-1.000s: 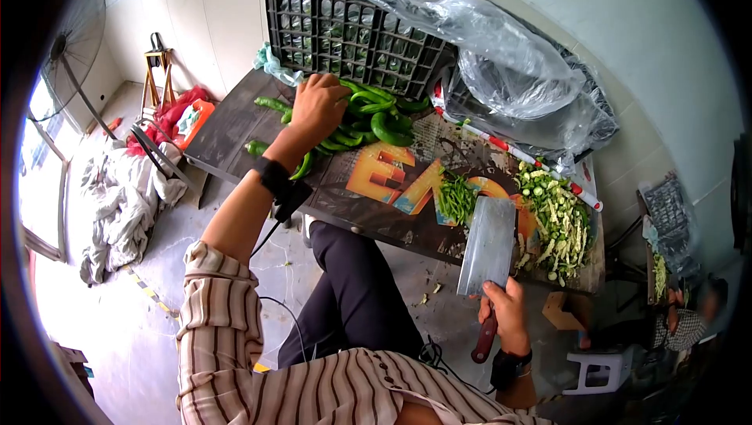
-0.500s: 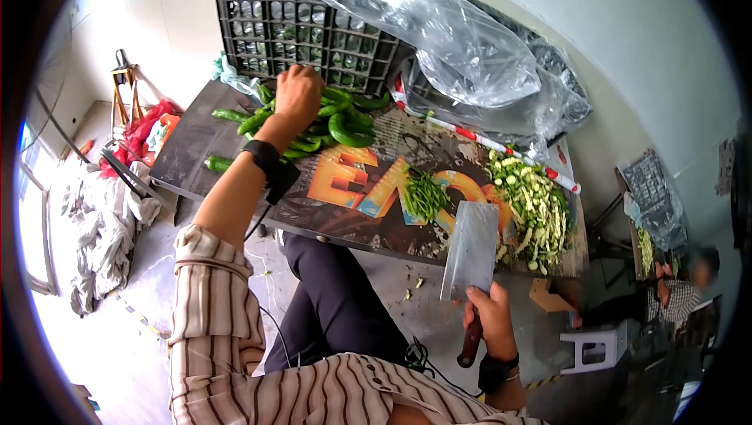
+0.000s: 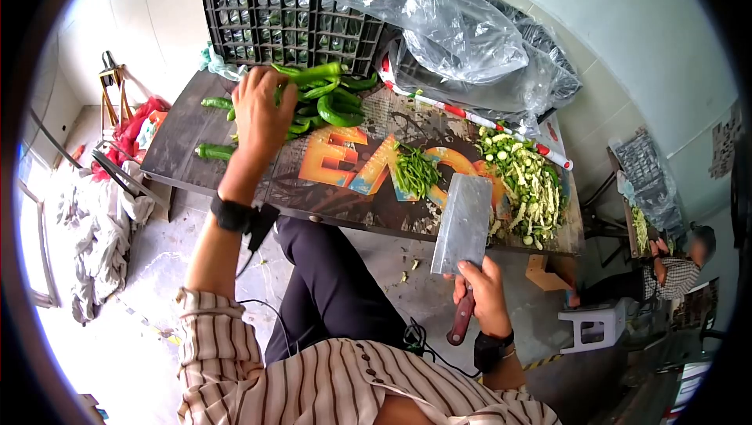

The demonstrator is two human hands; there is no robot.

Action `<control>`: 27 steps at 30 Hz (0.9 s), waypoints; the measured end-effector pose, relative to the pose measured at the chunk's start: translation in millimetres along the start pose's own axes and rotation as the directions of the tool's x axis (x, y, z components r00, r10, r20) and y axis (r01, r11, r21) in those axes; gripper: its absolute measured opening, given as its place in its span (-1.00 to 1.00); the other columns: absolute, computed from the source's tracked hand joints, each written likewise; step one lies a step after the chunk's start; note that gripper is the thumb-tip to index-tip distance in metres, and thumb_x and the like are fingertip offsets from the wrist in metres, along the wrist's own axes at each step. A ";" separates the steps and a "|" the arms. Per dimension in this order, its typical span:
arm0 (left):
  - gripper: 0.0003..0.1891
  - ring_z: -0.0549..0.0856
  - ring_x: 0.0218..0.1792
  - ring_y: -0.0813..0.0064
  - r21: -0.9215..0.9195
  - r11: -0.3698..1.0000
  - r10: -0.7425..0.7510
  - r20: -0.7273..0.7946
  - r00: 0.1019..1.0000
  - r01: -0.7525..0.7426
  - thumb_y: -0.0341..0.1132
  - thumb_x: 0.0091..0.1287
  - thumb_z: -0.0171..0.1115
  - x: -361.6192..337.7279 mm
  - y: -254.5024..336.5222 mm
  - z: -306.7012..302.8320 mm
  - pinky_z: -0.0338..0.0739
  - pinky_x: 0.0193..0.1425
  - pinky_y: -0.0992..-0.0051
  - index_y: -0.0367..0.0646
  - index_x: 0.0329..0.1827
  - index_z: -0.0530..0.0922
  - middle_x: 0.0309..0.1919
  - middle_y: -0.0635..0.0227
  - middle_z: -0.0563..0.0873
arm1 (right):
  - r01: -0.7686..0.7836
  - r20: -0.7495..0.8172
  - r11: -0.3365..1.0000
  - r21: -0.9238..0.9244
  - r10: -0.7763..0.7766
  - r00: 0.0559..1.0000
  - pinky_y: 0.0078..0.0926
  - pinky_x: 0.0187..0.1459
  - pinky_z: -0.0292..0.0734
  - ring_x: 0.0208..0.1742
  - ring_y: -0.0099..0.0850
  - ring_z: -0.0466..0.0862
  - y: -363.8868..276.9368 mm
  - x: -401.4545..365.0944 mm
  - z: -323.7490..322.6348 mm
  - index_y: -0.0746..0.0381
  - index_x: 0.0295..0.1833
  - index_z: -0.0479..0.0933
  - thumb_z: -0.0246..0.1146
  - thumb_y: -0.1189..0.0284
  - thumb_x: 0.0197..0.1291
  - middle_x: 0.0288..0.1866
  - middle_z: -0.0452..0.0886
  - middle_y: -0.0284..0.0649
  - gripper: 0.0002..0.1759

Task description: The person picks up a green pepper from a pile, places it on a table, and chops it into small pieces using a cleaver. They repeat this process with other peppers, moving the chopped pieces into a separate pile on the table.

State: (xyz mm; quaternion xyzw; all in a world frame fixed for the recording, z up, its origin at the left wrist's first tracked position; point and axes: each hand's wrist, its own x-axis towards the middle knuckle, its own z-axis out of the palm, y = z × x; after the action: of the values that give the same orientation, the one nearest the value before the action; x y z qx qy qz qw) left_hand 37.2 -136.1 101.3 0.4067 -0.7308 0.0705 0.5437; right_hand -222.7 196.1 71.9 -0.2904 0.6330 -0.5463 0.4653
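Observation:
My left hand (image 3: 263, 112) is closed above the left part of the table, its fingers curled round a long green pepper (image 3: 319, 73) that sticks out to the right. Whether it grips more than one is hidden by the palm. Below and beside it lies a pile of green peppers (image 3: 338, 110), and a single pepper (image 3: 213, 151) rests further left. My right hand (image 3: 487, 293) grips a cleaver (image 3: 465, 221) by its wooden handle, blade pointing up and away, over the table's front edge. Near the blade are a heap of thin green slivers (image 3: 417, 172) and a larger heap of chopped pepper pieces (image 3: 531, 190).
A black plastic crate (image 3: 286, 24) stands at the back of the table (image 3: 274, 190), beside clear plastic sheeting (image 3: 458, 29). A red-and-white tube (image 3: 470, 118) lies across the back. Another person (image 3: 674, 272) sits at far right near a white stool (image 3: 591, 325).
My left hand has come back from the pile towards me and left, now with a pepper in it. The cleaver stays in my right hand, almost unmoved.

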 end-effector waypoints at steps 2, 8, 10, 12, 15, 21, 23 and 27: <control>-0.91 0.57 -0.10 0.23 -0.005 1.000 0.016 0.034 0.999 -0.016 -0.36 0.20 0.29 -23.7 19.7 -7.7 0.34 0.10 0.24 -0.15 -0.30 0.59 -0.23 0.31 0.61 | 0.018 0.009 1.000 0.001 -0.018 1.000 -0.50 -0.61 0.46 -0.61 -0.56 0.46 2.3 -1.5 1.0 0.40 -0.05 0.43 0.14 0.44 0.33 -0.35 0.63 -0.05 -0.78; -0.85 0.52 -0.11 0.20 -0.057 0.983 -0.160 0.197 0.967 0.174 -0.31 0.06 0.31 -100.5 63.0 -9.2 0.29 0.16 0.22 -0.15 -0.39 0.54 -0.29 0.27 0.54 | 0.028 0.081 1.000 0.007 -0.028 0.996 -0.48 -0.60 0.51 -0.60 -0.54 0.48 -5.3 2.2 8.1 0.39 -0.05 0.41 0.14 0.44 0.34 -0.38 0.61 -0.07 -0.79; -0.83 0.51 -0.09 0.21 -0.082 0.976 -0.179 0.211 0.961 0.200 -0.30 0.03 0.32 -114.4 74.5 -14.2 0.27 0.18 0.22 -0.15 -0.40 0.53 -0.28 0.27 0.54 | -0.012 0.132 0.999 -0.034 0.017 0.991 -0.48 -0.58 0.52 -0.63 -0.51 0.50 -10.5 2.9 10.0 0.38 -0.03 0.40 0.13 0.46 0.36 -0.50 0.54 -0.19 -0.80; -0.81 0.50 -0.08 0.21 -0.078 0.965 -0.221 0.264 0.939 0.249 -0.28 0.01 0.34 -126.0 82.8 -18.7 0.25 0.21 0.20 -0.15 -0.43 0.51 -0.28 0.27 0.53 | 0.023 0.159 0.998 -0.063 -0.013 0.987 -0.49 -0.59 0.51 -0.63 -0.50 0.51 -14.1 8.0 16.3 0.36 -0.03 0.37 0.11 0.47 0.38 -0.56 0.48 -0.24 -0.82; -0.80 0.50 -0.08 0.21 -0.062 0.970 -0.213 0.253 0.944 0.235 -0.28 -0.01 0.35 -137.8 89.8 -21.2 0.24 0.24 0.20 -0.14 -0.45 0.50 -0.28 0.28 0.53 | 0.118 0.164 0.980 -0.159 -0.092 0.982 -0.51 -0.64 0.45 -0.66 -0.50 0.52 -24.2 16.4 30.2 0.38 -0.04 0.38 0.08 0.50 0.38 -0.56 0.48 -0.26 -0.84; -0.77 0.50 -0.08 0.19 -0.088 0.965 -0.219 0.252 0.943 0.248 -0.32 -0.09 0.39 -142.2 99.4 -25.4 0.23 0.26 0.22 -0.14 -0.51 0.46 -0.28 0.29 0.53 | 0.265 0.241 0.818 -0.510 -0.160 0.957 -0.51 -0.68 0.39 -0.73 -0.54 0.48 -39.9 37.1 56.5 0.37 -0.18 0.37 0.06 0.52 0.36 -0.60 0.44 -0.28 -0.89; -0.77 0.50 -0.08 0.20 -0.089 0.962 -0.228 0.253 0.940 0.257 -0.33 -0.09 0.39 -141.4 100.4 -26.9 0.23 0.27 0.22 -0.15 -0.52 0.46 -0.28 0.30 0.53 | 0.334 0.284 0.711 -0.618 -0.194 0.939 -0.32 -0.58 0.42 -0.67 -0.28 0.51 -50.7 36.7 71.5 0.37 -0.27 0.31 0.09 0.54 0.32 -0.57 0.45 -0.10 -0.86; -0.77 0.52 -0.11 0.26 -0.074 0.966 -0.222 0.248 0.943 0.247 -0.36 -0.12 0.39 -141.5 101.6 -28.7 0.23 0.29 0.22 -0.15 -0.53 0.45 -0.28 0.34 0.54 | 0.462 0.393 0.547 -0.698 -0.247 0.886 -0.01 -0.26 0.38 -0.30 0.22 0.46 -36.8 58.6 73.3 0.40 -0.23 0.32 0.12 0.57 0.23 -0.35 0.49 0.18 -0.87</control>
State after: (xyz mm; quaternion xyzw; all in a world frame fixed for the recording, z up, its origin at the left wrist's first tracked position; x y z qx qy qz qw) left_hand 1.2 19.8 26.7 0.4674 -0.7396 -0.0818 0.4773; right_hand -184.8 105.2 93.6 -0.6504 0.6687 -0.2615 0.2481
